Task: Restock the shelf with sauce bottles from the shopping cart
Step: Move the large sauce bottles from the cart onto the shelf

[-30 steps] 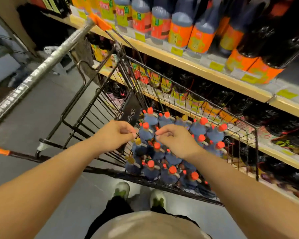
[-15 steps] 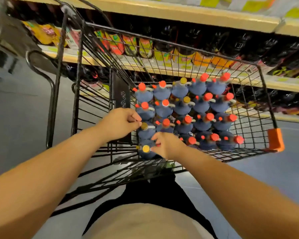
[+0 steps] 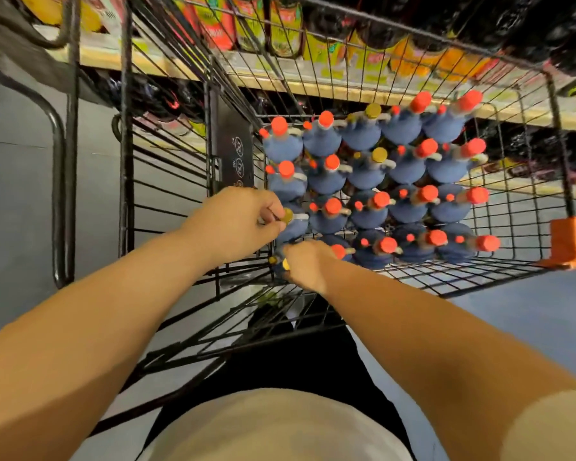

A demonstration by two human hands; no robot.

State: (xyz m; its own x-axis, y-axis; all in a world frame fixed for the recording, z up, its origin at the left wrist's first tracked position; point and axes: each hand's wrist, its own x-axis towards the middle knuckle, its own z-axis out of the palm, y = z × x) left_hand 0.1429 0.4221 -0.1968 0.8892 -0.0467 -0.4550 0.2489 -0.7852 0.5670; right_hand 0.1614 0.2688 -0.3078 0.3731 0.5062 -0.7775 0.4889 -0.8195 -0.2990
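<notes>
Since half a second ago the left hand [image 3: 236, 221] has slid right onto a yellow-capped bottle [image 3: 288, 215] by the cart's left wall, and its fingers now pinch the cap. The right hand [image 3: 308, 264] stays curled round the neck of the corner bottle [image 3: 285, 263], in the cart's near left corner. Both bottles stand among the sauce bottles [image 3: 406, 168], blue-shouldered and mostly red-capped, packed upright in rows inside the cart [image 3: 567, 242]. Past the cart's far wall runs the shelf [image 3: 346, 89], stocked with dark bottles.
</notes>
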